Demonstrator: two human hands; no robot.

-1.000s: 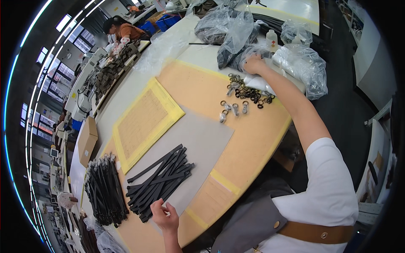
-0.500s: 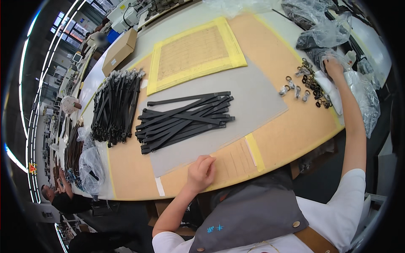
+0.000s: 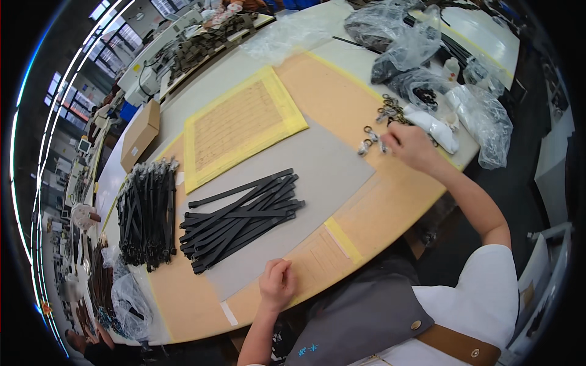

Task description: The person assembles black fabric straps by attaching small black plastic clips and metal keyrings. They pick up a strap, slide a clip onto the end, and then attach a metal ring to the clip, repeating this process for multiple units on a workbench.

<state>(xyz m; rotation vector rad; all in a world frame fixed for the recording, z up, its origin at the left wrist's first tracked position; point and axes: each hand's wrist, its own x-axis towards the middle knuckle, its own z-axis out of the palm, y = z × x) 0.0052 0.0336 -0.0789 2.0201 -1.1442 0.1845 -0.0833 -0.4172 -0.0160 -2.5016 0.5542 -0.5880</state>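
Observation:
My left hand (image 3: 278, 284) rests in a loose fist at the table's front edge, and whatever it might hold is hidden. Over the small metal hardware at the right reaches my right hand (image 3: 414, 147), its fingers bent together; I cannot make out what is between them. Beside its fingertips lie small plastic-wrapped clasps with rings (image 3: 365, 146). Just beyond is a heap of dark and brass-coloured clasps (image 3: 390, 111), partly covered by the hand. A crisscrossed pile of flat black straps (image 3: 244, 222) lies mid-table on a grey sheet (image 3: 332, 161).
Black straps with wrapped metal ends (image 3: 146, 216) form a bundle at the left. Behind the pile lies a yellow-edged board (image 3: 241, 125), with a cardboard box (image 3: 140, 135) to its left. Clear plastic bags (image 3: 482, 125) crowd the right side. A person (image 3: 97, 344) sits at far left.
My right hand has come back from the plastic bags at the right to the metal clasps. My left hand stays closed at the table edge. The whole view has turned.

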